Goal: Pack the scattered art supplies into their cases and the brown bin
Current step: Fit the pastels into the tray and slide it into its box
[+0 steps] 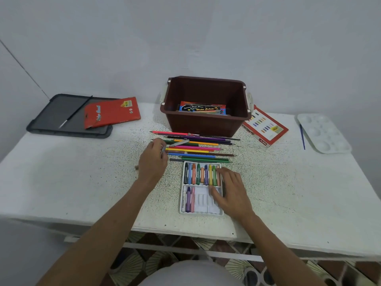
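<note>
Our left hand pinches a small stick beside the colored pencils; our right hand rests with straight fingers on the oil pastel tray.

glossy brown plastic bin, white plastic crayon tray, speckled matt table

The left grip covers the ends of several coloured pencils and seems to pinch a small greyish thing, too small to name. The right grip hides the right-hand slots of the pastel tray. The front wall of the brown bin cuts off the water colour box, and the bin hides a corner of the oil pastel box.
</note>
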### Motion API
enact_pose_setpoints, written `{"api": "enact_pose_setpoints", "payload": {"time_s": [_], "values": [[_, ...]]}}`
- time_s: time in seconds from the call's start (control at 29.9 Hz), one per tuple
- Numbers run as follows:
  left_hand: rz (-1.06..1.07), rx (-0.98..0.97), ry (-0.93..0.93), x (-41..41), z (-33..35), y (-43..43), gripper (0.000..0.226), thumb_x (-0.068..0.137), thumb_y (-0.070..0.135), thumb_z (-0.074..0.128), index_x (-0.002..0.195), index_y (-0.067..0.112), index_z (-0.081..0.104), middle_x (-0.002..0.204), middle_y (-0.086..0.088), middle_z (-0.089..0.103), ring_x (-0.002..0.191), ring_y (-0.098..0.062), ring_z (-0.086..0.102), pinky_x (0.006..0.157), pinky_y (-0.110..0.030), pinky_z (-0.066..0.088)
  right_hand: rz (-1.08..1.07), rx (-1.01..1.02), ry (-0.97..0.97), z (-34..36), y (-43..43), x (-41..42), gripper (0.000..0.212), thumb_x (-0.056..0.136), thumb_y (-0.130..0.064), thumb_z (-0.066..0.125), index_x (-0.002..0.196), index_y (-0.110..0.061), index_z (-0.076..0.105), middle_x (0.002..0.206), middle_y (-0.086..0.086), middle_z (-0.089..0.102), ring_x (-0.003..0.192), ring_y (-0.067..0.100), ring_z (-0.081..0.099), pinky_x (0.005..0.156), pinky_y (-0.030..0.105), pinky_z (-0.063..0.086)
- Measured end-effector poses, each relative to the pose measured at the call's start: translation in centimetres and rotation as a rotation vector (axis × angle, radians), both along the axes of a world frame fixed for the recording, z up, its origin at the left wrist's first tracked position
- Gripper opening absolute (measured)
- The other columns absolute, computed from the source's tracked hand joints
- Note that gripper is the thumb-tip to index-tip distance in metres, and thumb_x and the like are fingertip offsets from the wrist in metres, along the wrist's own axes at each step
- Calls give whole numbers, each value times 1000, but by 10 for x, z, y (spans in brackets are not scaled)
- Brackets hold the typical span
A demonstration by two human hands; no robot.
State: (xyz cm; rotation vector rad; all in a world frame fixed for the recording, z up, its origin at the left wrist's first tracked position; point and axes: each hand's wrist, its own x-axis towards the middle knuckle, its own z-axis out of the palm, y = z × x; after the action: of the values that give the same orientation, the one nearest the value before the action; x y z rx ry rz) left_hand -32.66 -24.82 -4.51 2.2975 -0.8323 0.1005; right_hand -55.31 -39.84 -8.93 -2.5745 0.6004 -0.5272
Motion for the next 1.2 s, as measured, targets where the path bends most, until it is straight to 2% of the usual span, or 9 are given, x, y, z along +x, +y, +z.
{"api": "enact_pose_setpoints", "payload": {"time_s": [0.1, 0.2, 0.4, 0.5, 0.6, 0.7, 0.8, 0.9, 1.2], "values": [[-41, -167, 281, -16, 17, -1, 31, 88, 2, 66, 114, 12, 53, 86, 4, 62, 67, -1, 59, 48, -12, 46, 5, 3, -2, -1, 0, 0, 59, 94, -55, 45, 138, -15, 43, 134, 1, 51, 123, 15, 39, 101, 36, 41], [-156, -243, 568, -39, 29, 3, 43, 85, 0, 68, 122, 16, 50, 90, 1, 64, 77, -7, 67, 56, -12, 52, 2, 0, 5, -2, -1, 0, 61, 94, -57, 43, 138, -15, 44, 135, 2, 50, 123, 15, 39, 102, 36, 40], [-319, -154, 739, -79, 29, 18, 50, 84, 5, 72, 123, 30, 53, 97, -1, 65, 80, -11, 71, 73, -22, 57, 1, -15, 8, -3, -1, 1, 59, 94, -56, 46, 138, -15, 44, 134, 1, 50, 123, 14, 38, 101, 33, 38], [-389, -129, 712, -89, 22, 23, 52, 84, 5, 72, 123, 34, 54, 96, -1, 64, 81, -11, 71, 79, -29, 59, 1, -15, 8, -3, -1, 0, 59, 94, -55, 46, 137, -16, 44, 134, 0, 50, 122, 14, 38, 101, 33, 38], [-477, -74, 584, -95, 18, 27, 53, 85, 7, 71, 118, 44, 52, 95, 7, 62, 82, -5, 68, 78, -20, 55, 0, -23, 9, -4, -1, 0, 59, 94, -55, 46, 137, -15, 45, 134, 1, 49, 123, 14, 38, 101, 31, 37], [-585, -12, 438, -101, 14, 32, 50, 86, 13, 71, 122, 42, 51, 96, 14, 61, 88, -2, 64, 81, -11, 49, 2, -23, 12, -5, -2, -1, 60, 95, -56, 45, 138, -15, 45, 135, 1, 49, 123, 15, 38, 102, 30, 36], [-645, 38, 319, -104, 9, 36, 49, 88, 20, 67, 128, 41, 47, 99, 17, 57, 90, -5, 60, 79, -16, 49, 4, -22, 13, -5, -2, 0, 60, 94, -56, 45, 138, -15, 44, 136, 1, 48, 124, 15, 38, 102, 32, 37], [-678, 86, 221, -105, 7, 36, 51, 91, 21, 63, 133, 39, 40, 100, 14, 54, 82, -7, 59, 74, -21, 51, 5, -21, 7, -4, -2, 0, 59, 94, -55, 46, 138, -15, 44, 135, 1, 48, 122, 15, 38, 101, 30, 35], [-682, 149, 147, -107, 4, 34, 52, 92, 23, 60, 135, 37, 34, 101, 9, 56, 74, -8, 58, 69, -19, 51, 12, -24, -17, -4, -1, 0, 57, 94, -53, 48, 135, -14, 47, 133, 1, 50, 120, 15, 40, 100, 29, 36]]}}
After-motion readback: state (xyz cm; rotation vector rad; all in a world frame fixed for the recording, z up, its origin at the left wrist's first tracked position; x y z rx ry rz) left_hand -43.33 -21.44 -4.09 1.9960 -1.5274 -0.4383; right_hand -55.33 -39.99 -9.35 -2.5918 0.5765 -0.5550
